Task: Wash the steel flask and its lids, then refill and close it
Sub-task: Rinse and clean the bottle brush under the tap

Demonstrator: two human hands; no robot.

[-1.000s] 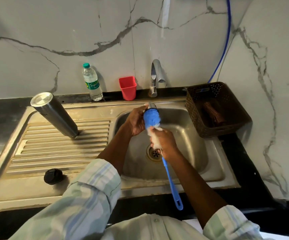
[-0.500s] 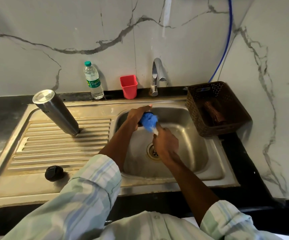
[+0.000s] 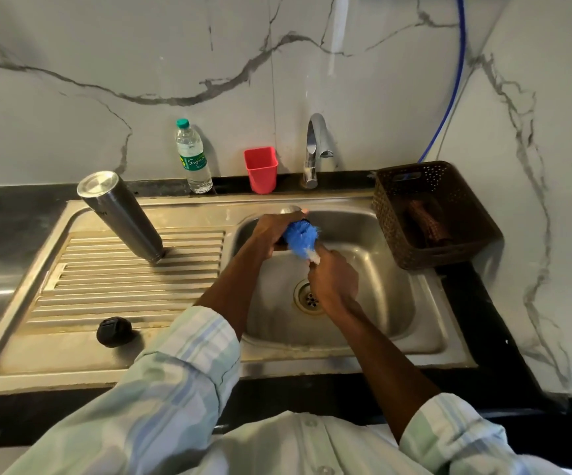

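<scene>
- Since a second ago, the blue brush point(image 3: 301, 236) has gone deeper into the steel lid point(image 3: 289, 210), and the right hand point(image 3: 333, 281) has slid up its handle.
- Left hand point(image 3: 276, 231) grips the lid over the sink point(image 3: 428, 341); right hand is curled round the white neck of the brush.
- Steel flask point(image 3: 120, 217) stands upside down at the far left of the draining board, well apart; a black cap point(image 3: 114, 331) lies near its front edge.
- Step in hand, as I judge it: scrubbing a lid.
- Next likely calls for rinsing under the tap point(image 3: 315, 149).
</scene>
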